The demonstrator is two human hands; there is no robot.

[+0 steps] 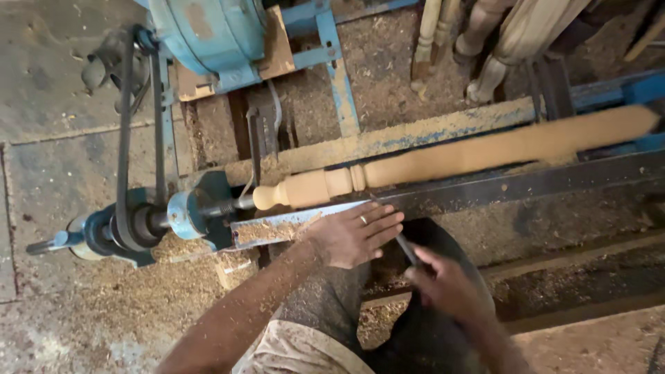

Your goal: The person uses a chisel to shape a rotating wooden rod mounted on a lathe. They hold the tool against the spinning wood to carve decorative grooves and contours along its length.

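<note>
Long wooden spindle [443, 161] mounted lengthwise on a lathe, running from left of centre to the far right, blurred along its thicker right part; rounded knob and turned rings at its left end, light and smooth. Dark metal chisel [406, 249] angled up toward the spindle from the near side, its tip hidden behind the fingers. Left hand [355, 235] laid flat, fingers stretched out over the chisel and the metal tool rest [291, 225], a ring on one finger; grip open, pressing down rather than wrapping. Right hand [443, 280] nearer and to the right, grip closed around the chisel handle. Dark steel rail [540, 181] running right beneath the spindle. Left of the spindle, blue headstock [190, 211] with a black drive belt [125, 138] rising to a blue motor [208, 31] at the far left. Several turned wooden posts [499, 41] leaning at the far right. Sawdust [138, 291] thick on the floor all around.
</note>
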